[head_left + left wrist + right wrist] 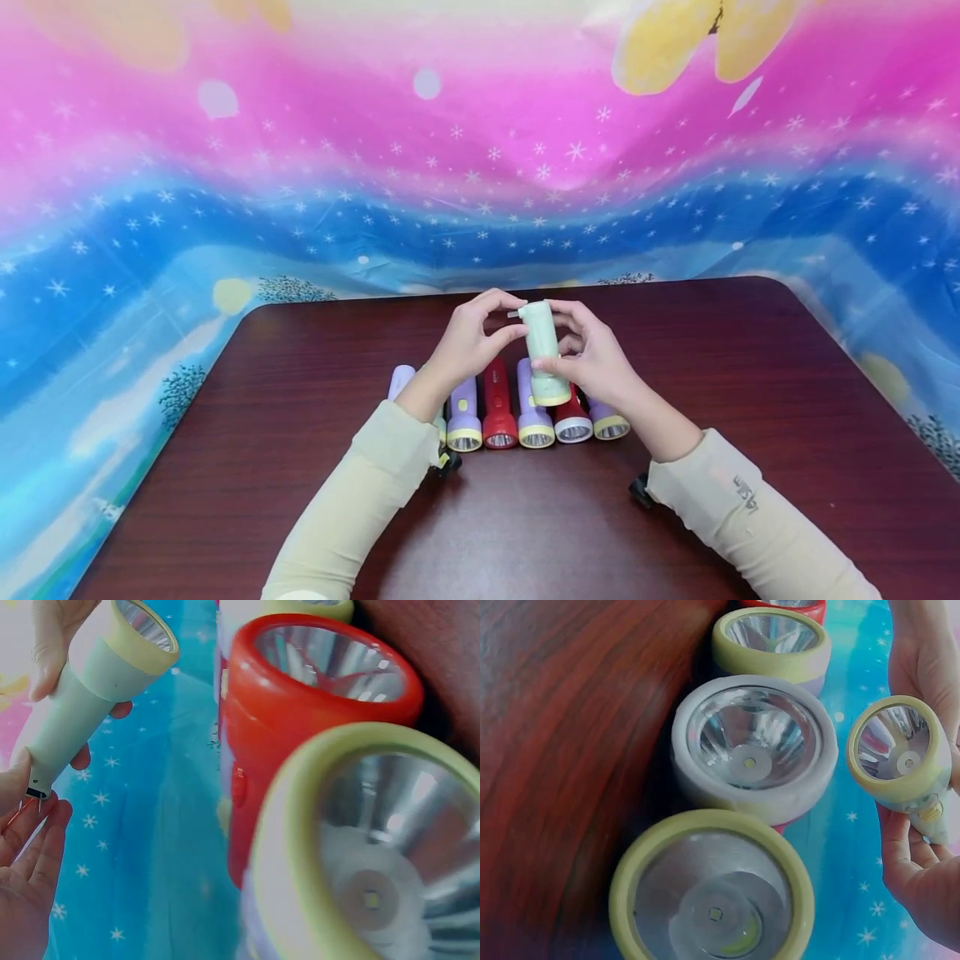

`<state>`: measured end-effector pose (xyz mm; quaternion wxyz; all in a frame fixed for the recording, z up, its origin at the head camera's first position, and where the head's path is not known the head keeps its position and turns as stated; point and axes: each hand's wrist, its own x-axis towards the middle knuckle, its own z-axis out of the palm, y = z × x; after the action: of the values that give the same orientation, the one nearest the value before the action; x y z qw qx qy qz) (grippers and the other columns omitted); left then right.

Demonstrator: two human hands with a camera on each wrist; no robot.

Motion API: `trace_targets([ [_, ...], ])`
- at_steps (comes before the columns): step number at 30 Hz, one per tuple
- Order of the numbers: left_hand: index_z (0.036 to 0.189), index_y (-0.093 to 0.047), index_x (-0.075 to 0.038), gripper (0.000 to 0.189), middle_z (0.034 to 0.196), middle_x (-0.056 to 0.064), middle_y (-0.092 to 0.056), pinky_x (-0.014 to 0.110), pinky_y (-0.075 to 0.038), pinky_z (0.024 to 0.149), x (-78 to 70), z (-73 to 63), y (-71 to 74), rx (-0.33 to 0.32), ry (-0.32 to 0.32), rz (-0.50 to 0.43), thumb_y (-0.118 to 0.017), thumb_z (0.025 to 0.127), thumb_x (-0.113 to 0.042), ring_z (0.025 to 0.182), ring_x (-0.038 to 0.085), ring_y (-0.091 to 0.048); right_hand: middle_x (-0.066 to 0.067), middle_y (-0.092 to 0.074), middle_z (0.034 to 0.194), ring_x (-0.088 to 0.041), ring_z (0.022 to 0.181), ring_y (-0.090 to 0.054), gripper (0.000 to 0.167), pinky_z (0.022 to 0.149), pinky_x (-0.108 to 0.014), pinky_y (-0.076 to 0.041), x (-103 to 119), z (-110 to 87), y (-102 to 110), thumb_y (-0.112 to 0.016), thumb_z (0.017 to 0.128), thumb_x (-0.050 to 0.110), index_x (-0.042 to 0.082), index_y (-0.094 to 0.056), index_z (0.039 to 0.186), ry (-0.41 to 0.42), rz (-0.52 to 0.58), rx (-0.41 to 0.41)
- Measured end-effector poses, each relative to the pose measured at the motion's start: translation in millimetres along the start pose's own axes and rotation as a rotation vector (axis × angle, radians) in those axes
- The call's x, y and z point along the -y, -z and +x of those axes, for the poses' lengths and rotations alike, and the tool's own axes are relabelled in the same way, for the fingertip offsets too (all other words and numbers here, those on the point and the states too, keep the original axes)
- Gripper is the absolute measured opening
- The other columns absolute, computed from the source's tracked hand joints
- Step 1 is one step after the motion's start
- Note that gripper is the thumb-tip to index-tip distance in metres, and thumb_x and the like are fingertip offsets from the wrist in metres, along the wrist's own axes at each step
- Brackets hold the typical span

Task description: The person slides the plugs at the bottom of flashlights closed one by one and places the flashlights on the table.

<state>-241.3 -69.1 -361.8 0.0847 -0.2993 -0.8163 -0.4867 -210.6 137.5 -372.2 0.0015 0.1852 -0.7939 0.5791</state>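
Observation:
A pale green flashlight (542,340) with a yellow rim is held above a row of other flashlights, its lens end tilted down toward me. My right hand (596,354) grips its body, thumb across the front and fingers behind. At the tail end, my left hand (476,333) pinches with thumb and index finger, around small plug prongs (513,314) that stick out sideways. In the left wrist view the left hand's fingers (45,855) lie right beside the thin prongs. The flashlight's reflector (892,742) faces the right wrist camera.
Beneath the hands lie several flashlights side by side: a red one (498,400), a purple one with a yellow rim (465,417), a red one with a white rim (574,428) and others partly hidden. The dark wooden table (480,525) meets a colourful printed cloth (480,150) behind.

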Motion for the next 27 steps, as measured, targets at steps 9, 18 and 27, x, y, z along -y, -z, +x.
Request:
trace_targets([
  [9, 0.118, -0.067, -0.009, 0.026, 0.117, 0.005, -0.066, 0.033, -0.056, 0.096, -3.1, 5.8, 0.6, 0.023, -0.025, -0.005, -0.071, 0.092, -0.013, 0.113, 0.018, -0.062, -0.023, -0.066, 0.127, -0.018, 0.086, -0.067, 0.076, 0.079, -0.026, -0.055, 1.4, 0.4, 1.5, -0.078, 0.08, -0.004, 0.008, -0.042, 0.145, -0.004, 0.02, -0.016],
  [18, 0.119, -0.068, -0.01, 0.027, 0.117, 0.003, -0.065, 0.038, -0.053, 0.097, -2.7, 8.0, 2.4, 0.052, -0.046, 0.026, -0.07, 0.093, -0.014, 0.115, 0.017, -0.06, -0.025, -0.065, 0.128, -0.016, 0.091, -0.069, 0.075, 0.079, -0.03, -0.057, 1.3, -0.3, 1.6, -0.077, 0.082, -0.003, 0.009, -0.04, 0.146, -0.04, 0.054, 0.003],
  [27, 0.124, -0.067, -0.011, 0.03, 0.114, 0.004, -0.063, 0.048, -0.053, 0.087, -3.5, 10.5, 3.5, 0.103, -0.057, 0.054, -0.068, 0.094, -0.014, 0.109, 0.018, -0.056, -0.025, -0.065, 0.127, -0.014, 0.09, -0.068, 0.074, 0.079, -0.029, -0.056, -0.2, -1.3, 1.3, -0.077, 0.082, -0.003, 0.008, -0.04, 0.146, -0.049, 0.058, -0.005],
])
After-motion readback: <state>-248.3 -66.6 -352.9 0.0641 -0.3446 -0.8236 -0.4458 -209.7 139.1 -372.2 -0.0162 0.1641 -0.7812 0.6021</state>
